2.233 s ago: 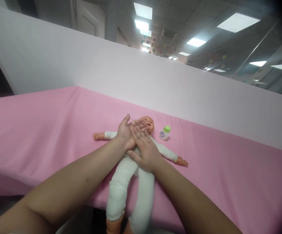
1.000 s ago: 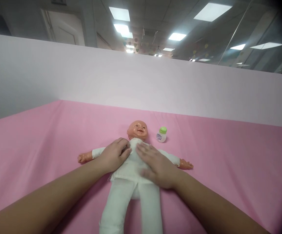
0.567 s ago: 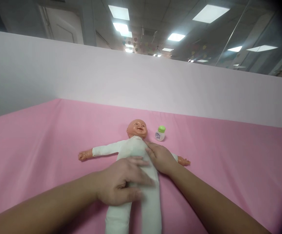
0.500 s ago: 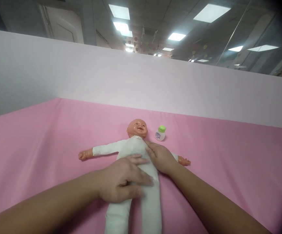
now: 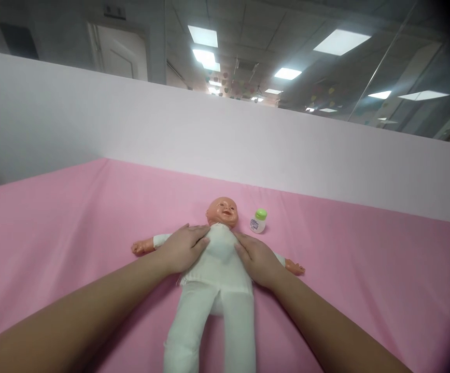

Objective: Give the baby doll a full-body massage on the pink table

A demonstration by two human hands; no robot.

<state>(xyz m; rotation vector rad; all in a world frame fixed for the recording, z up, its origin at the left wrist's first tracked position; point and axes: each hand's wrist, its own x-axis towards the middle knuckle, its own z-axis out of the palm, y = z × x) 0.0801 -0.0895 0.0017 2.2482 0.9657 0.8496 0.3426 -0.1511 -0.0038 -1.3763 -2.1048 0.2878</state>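
Note:
A baby doll [image 5: 221, 264] with a white cloth body and a hard plastic head lies on its back, arms stretched out to the sides. My left hand [image 5: 188, 247] lies flat on the doll's chest and shoulder at the left, its fingers extended toward the neck. On the opposite side, my right hand [image 5: 258, 256] rests flat against the chest and shoulder, fingers pointing up to the neck. Both hands cover parts of the doll's upper arms. Just right of the doll's head stands a small clear bottle [image 5: 258, 221] with a green cap and a printed label.
A pink sheet [image 5: 345, 259] with soft creases covers the surface under the doll. Behind it rises a white panel [image 5: 225, 140], with glass above that shows ceiling lights [image 5: 341, 41] and a door [image 5: 122, 54].
My left hand has moved up from the doll's belly to its shoulder at the left. My right hand stays at the chest on its side. The view has shifted slightly.

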